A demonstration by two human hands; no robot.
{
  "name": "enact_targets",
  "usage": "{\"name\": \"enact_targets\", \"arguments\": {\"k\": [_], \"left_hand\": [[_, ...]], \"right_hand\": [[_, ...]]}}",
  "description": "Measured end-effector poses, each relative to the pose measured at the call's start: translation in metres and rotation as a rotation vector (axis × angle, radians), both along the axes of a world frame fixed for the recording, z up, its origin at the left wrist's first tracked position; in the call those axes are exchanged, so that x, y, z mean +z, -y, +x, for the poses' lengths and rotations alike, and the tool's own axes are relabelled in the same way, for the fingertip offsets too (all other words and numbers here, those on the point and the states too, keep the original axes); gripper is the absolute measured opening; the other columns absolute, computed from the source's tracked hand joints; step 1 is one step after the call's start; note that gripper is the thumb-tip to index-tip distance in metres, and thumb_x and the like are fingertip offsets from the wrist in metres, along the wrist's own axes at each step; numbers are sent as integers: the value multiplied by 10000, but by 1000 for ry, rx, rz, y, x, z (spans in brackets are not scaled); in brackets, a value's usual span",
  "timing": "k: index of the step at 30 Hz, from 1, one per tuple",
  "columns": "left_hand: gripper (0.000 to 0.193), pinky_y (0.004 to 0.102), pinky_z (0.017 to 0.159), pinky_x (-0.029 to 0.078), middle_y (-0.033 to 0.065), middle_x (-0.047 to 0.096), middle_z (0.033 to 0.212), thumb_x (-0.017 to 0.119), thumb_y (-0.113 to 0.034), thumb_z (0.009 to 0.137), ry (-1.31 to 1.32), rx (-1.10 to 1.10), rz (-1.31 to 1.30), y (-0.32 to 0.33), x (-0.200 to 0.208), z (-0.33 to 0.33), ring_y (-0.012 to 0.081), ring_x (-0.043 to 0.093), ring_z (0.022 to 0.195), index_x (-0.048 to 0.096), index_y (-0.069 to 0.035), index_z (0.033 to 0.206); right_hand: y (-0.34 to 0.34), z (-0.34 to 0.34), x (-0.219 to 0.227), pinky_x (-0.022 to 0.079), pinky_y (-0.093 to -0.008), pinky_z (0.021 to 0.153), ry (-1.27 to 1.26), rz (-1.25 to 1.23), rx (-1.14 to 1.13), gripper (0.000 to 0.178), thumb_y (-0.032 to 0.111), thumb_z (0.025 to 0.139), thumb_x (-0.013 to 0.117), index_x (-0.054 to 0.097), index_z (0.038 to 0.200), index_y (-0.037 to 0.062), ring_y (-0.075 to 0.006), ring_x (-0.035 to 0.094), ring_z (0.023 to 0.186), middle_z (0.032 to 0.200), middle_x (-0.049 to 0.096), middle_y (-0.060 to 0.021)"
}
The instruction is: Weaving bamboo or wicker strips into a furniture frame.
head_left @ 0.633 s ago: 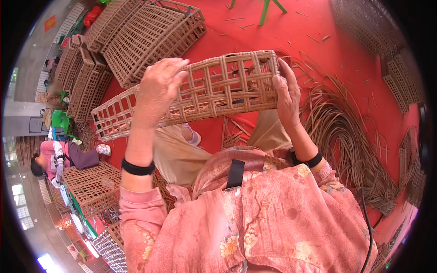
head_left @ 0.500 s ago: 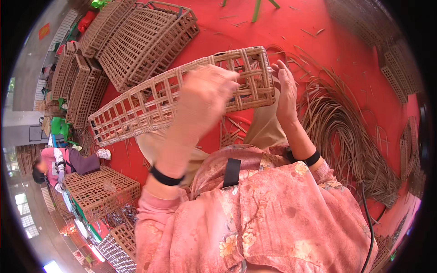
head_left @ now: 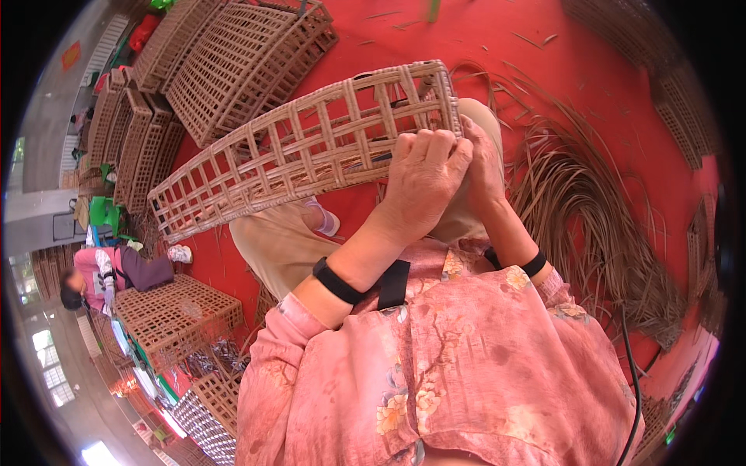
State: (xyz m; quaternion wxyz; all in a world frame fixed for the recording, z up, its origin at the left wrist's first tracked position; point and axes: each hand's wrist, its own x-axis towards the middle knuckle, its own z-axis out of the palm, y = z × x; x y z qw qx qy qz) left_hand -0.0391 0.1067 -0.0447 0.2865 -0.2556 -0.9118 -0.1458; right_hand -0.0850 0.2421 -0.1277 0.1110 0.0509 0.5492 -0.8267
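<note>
Basket (head_left: 311, 163) of brown woven strips slants in front of me, one narrow latticed side facing up, its far end off to my left and its near end where my two hands meet. It hangs over my beige trousers (head_left: 276, 241), well above the red floor (head_left: 381, 35). My left hand (head_left: 423, 171) is at the lower corner of that near end, knuckles up and fingers curled closed; the tips are hidden, so I cannot tell whether they pinch a strip. My right hand (head_left: 483, 167) stands upright just beside the same end, its fingertips close to the left hand (how firmly those fingers hold, if they do, I cannot tell). A black band sits on each wrist, below the cuffs of my pink floral top (head_left: 466, 357). To my right a thick bundle of loose strips (head_left: 575, 194) spreads in a curve over the floor. Ahead and to the left, latticed baskets (head_left: 245, 74) lie stacked at a slant. Farther left, a person in a pink top (head_left: 97, 268) bends by a low latticed basket (head_left: 183, 307), near a green chair (head_left: 105, 213).
</note>
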Motion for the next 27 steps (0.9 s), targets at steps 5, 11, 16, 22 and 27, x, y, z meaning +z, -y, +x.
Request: {"name": "enact_targets", "arguments": {"k": [5,11,16,22,27], "left_hand": [[208,382,792,447,43,579,965,717,-135,791,71,-91,127,6,3,-3,236,585,898,688,-116,996],[217,416,808,489,71,594,967,746,-169,823,40,-2,249,42,50,-32,277,603,914,674,-102,1017],[366,418,909,521,106,665,1141,685,-333,900,270,78,-245,100,41,-75,306,639,1069,668,-101,1182],[817,455,936,514,178,727,1031,538,-800,802,822,190,-133,120,61,-110,331,684,1036,739,-45,1041],[908,460,864,534,198,726,900,502,-857,777,827,172,-111,123,58,-103,339,703,933,762,1,923]], "right_hand": [[-4,-12,-41,438,-317,1020,-239,344,-11,424,248,1060,387,599,1281,-44,-170,575,1170,1269,610,-105],[1,0,-15,442,-317,979,-319,300,14,421,286,1054,397,600,1281,-4,-163,589,1098,1209,628,-80],[6,-1,-17,446,-305,948,-287,344,-8,413,304,1050,417,623,1238,-2,-147,587,1030,1141,648,-63],[9,0,-7,461,-305,922,-312,377,15,403,312,1054,430,632,1202,-4,-143,593,990,1113,659,-57],[5,0,-13,472,-287,878,-346,356,27,400,326,1069,436,632,1191,-1,-112,590,950,1055,675,-49]]}}
